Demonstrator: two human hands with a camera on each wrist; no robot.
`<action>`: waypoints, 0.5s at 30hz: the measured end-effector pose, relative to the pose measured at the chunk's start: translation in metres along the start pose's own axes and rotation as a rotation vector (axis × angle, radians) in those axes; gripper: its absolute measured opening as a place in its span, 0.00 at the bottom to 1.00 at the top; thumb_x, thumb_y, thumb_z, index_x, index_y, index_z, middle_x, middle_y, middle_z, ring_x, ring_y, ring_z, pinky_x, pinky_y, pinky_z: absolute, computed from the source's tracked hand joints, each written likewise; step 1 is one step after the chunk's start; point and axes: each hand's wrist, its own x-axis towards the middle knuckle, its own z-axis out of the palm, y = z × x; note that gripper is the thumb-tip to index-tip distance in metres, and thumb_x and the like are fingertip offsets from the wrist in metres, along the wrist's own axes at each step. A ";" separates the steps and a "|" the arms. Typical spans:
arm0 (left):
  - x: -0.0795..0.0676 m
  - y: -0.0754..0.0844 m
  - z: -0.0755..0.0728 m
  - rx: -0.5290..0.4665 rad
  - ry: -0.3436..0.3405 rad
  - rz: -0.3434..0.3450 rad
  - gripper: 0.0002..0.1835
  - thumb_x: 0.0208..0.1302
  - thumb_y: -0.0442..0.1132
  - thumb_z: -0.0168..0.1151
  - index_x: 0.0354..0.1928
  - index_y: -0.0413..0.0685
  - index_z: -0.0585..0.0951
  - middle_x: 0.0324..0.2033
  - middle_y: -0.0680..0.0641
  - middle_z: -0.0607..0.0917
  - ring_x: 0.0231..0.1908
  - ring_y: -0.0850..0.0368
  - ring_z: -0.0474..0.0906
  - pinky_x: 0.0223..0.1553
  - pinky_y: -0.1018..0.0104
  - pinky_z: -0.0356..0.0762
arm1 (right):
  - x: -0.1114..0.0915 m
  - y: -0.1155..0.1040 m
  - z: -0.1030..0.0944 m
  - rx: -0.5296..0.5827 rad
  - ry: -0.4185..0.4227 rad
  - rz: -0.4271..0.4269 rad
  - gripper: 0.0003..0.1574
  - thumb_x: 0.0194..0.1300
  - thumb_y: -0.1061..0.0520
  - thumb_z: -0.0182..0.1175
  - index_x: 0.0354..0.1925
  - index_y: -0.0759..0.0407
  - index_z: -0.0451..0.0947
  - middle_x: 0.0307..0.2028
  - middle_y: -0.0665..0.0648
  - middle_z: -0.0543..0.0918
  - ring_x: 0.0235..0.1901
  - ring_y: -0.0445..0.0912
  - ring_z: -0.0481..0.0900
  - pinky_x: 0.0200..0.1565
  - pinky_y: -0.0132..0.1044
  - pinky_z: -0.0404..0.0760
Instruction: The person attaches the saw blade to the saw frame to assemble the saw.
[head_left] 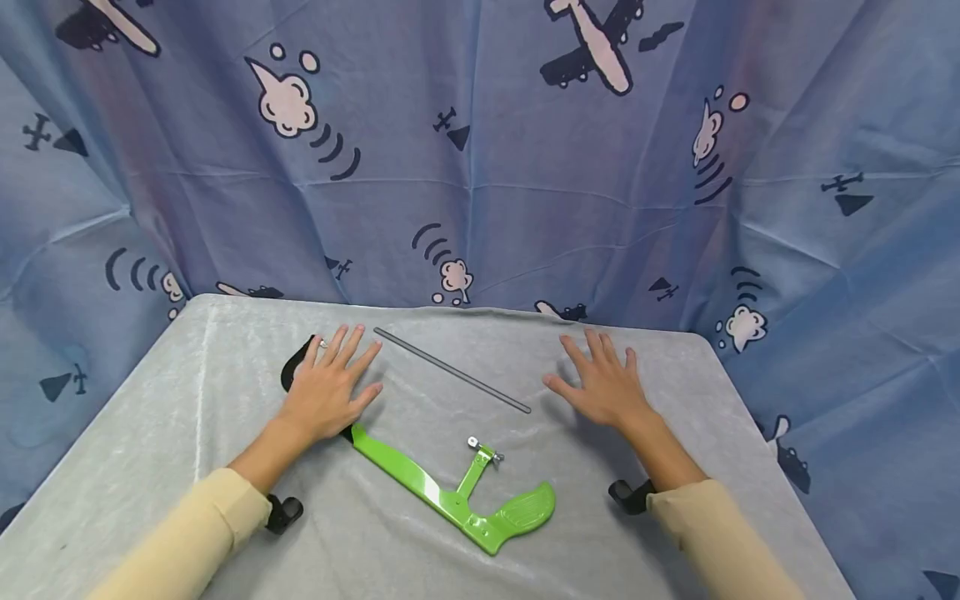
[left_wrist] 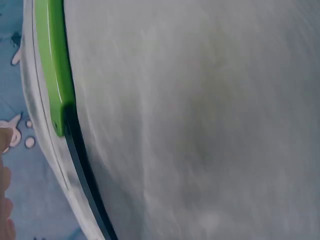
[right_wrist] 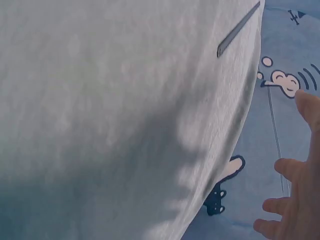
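A green and black hacksaw frame (head_left: 408, 477) lies slantwise on the table, its green handle toward the front right. Over its black far part, partly covering it, is my left hand (head_left: 324, 393) with fingers spread and nothing held. In the left wrist view the green bar (left_wrist: 56, 65) runs into the black section (left_wrist: 86, 172). A thin grey saw blade (head_left: 452, 370) lies apart, behind the frame. To the right of the blade my right hand (head_left: 604, 385) is spread above the cloth, casting a shadow. The right wrist view shows one end of the blade (right_wrist: 235, 34) away from the fingers.
A light grey cloth (head_left: 247, 358) covers the table. A blue curtain (head_left: 525, 225) printed with planes and clouds hangs behind and beside it. A bolt with a wing nut (head_left: 487, 450) sits on the frame's short green arm. Black straps (head_left: 283, 513) are on both wrists.
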 end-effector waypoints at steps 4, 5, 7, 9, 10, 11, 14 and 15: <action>0.002 0.013 0.003 -0.023 0.015 0.036 0.33 0.65 0.61 0.43 0.69 0.57 0.59 0.70 0.45 0.50 0.69 0.45 0.43 0.64 0.42 0.39 | 0.001 -0.007 0.004 0.012 0.038 -0.034 0.51 0.57 0.21 0.40 0.70 0.46 0.53 0.69 0.65 0.50 0.67 0.63 0.46 0.57 0.71 0.40; 0.002 0.017 0.004 -0.039 0.019 0.044 0.33 0.65 0.61 0.44 0.68 0.57 0.60 0.70 0.45 0.50 0.69 0.45 0.43 0.64 0.42 0.40 | 0.002 -0.009 0.005 0.015 0.042 -0.038 0.50 0.57 0.22 0.40 0.69 0.45 0.53 0.69 0.65 0.51 0.67 0.62 0.47 0.57 0.70 0.41; 0.003 0.024 0.004 -0.071 0.024 0.054 0.32 0.64 0.60 0.45 0.68 0.56 0.61 0.70 0.45 0.52 0.69 0.44 0.45 0.64 0.42 0.42 | 0.003 -0.012 0.006 0.021 0.047 -0.047 0.50 0.57 0.22 0.41 0.69 0.45 0.54 0.68 0.65 0.53 0.66 0.62 0.51 0.57 0.70 0.42; 0.003 0.032 0.003 -0.101 0.022 0.060 0.32 0.64 0.60 0.46 0.67 0.56 0.62 0.69 0.44 0.54 0.68 0.43 0.47 0.64 0.42 0.44 | 0.003 -0.016 0.007 0.037 0.046 -0.052 0.50 0.57 0.23 0.42 0.69 0.46 0.54 0.67 0.65 0.56 0.64 0.62 0.54 0.56 0.70 0.45; 0.003 0.035 0.003 -0.116 0.017 0.059 0.32 0.64 0.60 0.46 0.68 0.56 0.62 0.69 0.44 0.54 0.68 0.43 0.48 0.64 0.42 0.44 | 0.003 -0.018 0.008 0.049 0.041 -0.051 0.50 0.57 0.23 0.43 0.69 0.47 0.54 0.66 0.65 0.57 0.63 0.62 0.56 0.56 0.69 0.46; 0.003 0.039 0.002 -0.138 0.011 0.057 0.32 0.64 0.60 0.46 0.68 0.56 0.62 0.69 0.44 0.55 0.68 0.43 0.48 0.63 0.42 0.45 | 0.004 -0.020 0.008 0.062 0.039 -0.049 0.50 0.57 0.23 0.43 0.69 0.47 0.54 0.65 0.65 0.59 0.62 0.62 0.58 0.56 0.69 0.47; 0.003 0.049 0.000 -0.185 -0.006 0.055 0.32 0.65 0.60 0.46 0.68 0.55 0.62 0.69 0.42 0.56 0.67 0.42 0.51 0.63 0.42 0.48 | 0.004 -0.026 0.008 0.121 0.024 -0.045 0.51 0.57 0.24 0.46 0.69 0.49 0.54 0.62 0.65 0.62 0.59 0.63 0.63 0.54 0.67 0.51; 0.002 0.052 0.000 -0.207 -0.007 0.054 0.32 0.65 0.60 0.46 0.68 0.55 0.62 0.68 0.42 0.56 0.67 0.42 0.51 0.62 0.42 0.49 | 0.004 -0.028 0.009 0.141 0.017 -0.042 0.51 0.57 0.24 0.47 0.69 0.49 0.54 0.62 0.64 0.63 0.58 0.63 0.64 0.53 0.67 0.53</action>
